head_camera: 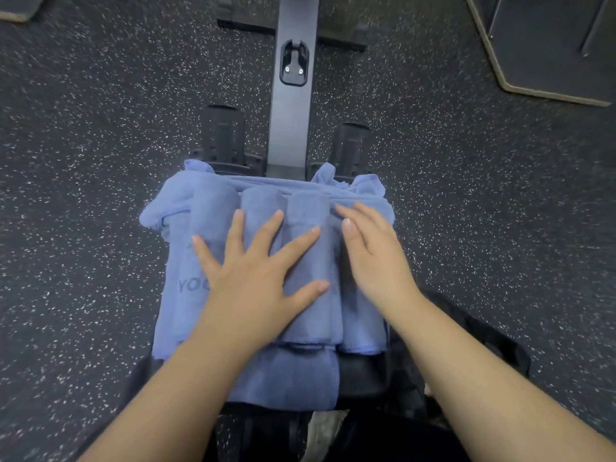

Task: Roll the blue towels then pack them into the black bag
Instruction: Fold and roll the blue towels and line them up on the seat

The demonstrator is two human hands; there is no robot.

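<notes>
Towels (206, 208), blue, rolled, centre frame: soft, light, prone to unrolling, I judge. Left hand (256, 278) splayed flat on them; right hand (370, 251) flat alongside. I'd grip mid-roll.

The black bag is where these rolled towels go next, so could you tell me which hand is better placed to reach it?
Probably the right hand: the black bag shows beside the right forearm, while the left hand lies flat, steadying the rolled towels.
</notes>
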